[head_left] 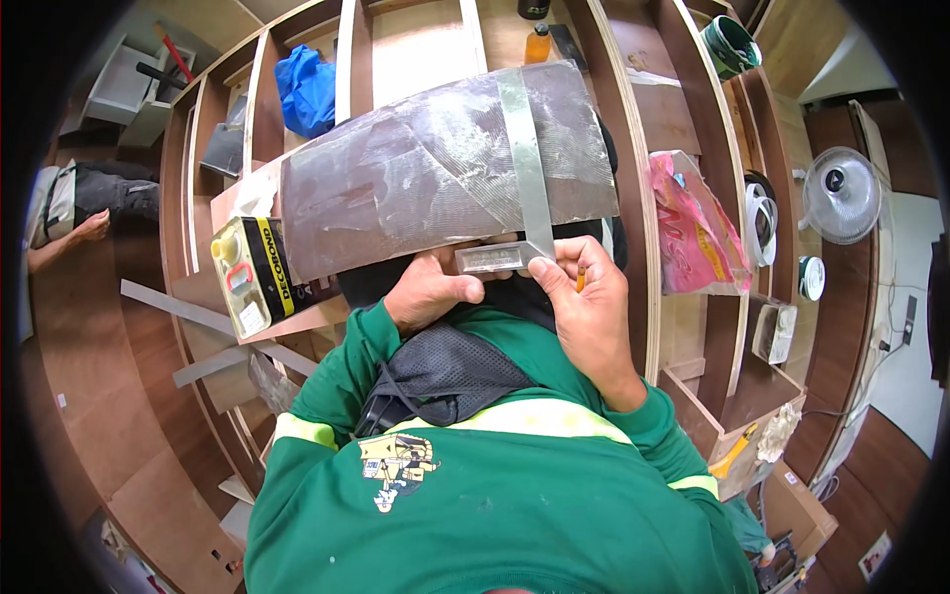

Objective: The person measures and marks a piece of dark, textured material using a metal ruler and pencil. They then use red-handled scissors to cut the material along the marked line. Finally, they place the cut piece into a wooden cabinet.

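A dark brown laminate sheet (396, 178), scuffed and streaked with whitish residue, lies across the work in front of me. Over its right part runs the long metal blade of a try square (524, 158), its stock set along the sheet's near edge. My left hand (426, 287) is closed at the left end of the stock, thumb toward me, the other fingers partly hidden under the sheet's edge. At the square's corner my right hand (599, 317) pinches the metal with thumb and fingers. A short orange pencil (581, 276) is tucked between its fingers.
Wooden framing (638, 198) surrounds the sheet. Left of it stands a rectangular adhesive can (237, 282), near crossed metal strips (203, 319). A blue plastic bag (305, 91), an orange bottle (537, 45), a pink bag (693, 223) and a fan (841, 195) are around. Another person's hand (96, 226) shows far left.
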Available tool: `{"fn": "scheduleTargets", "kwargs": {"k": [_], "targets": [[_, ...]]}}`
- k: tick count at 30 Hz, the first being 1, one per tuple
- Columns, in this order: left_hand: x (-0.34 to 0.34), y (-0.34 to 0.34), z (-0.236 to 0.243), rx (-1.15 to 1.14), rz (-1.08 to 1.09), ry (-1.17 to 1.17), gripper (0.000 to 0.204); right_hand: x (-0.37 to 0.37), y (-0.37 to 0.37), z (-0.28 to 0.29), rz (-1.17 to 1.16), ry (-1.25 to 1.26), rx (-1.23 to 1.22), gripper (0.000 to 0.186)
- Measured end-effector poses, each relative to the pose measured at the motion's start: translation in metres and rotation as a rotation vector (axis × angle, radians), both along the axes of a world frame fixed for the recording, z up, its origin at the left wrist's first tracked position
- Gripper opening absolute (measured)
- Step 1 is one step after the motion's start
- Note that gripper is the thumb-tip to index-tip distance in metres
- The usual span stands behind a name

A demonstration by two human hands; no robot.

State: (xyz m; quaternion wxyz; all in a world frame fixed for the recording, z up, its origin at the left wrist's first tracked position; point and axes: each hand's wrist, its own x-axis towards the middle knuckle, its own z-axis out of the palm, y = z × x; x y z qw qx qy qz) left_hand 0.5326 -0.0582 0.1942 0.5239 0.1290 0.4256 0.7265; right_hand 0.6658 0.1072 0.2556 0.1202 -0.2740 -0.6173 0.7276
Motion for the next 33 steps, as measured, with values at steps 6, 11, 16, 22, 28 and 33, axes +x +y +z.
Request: {"fn": "scheduleTargets", "kwargs": {"k": [6,11,16,22,28,33], "targets": [[-0.003,0.010,0.001,-0.117,-0.034,0.106,0.062,-0.010,0.003,0.000,-0.018,0.040,-0.011,0.008],[-0.004,0.020,-0.007,-0.019,0.029,0.026,0.074,-0.012,0.005,0.003,0.030,0.043,0.004,0.008],[-0.001,0.022,-0.006,0.178,0.145,0.010,0.094,-0.009,0.012,0.010,-0.003,0.082,0.089,0.010],[-0.006,0.012,0.000,0.177,0.229,0.166,0.057,0.010,0.048,0.031,-0.200,0.174,0.042,0.012],[-0.008,0.009,0.009,0.186,0.261,0.193,0.053,0.033,0.073,0.037,-0.205,0.183,-0.035,0.015],[-0.008,0.012,0.011,0.184,0.280,0.179,0.053,0.037,0.075,0.038,-0.223,0.163,-0.066,0.014]]}}
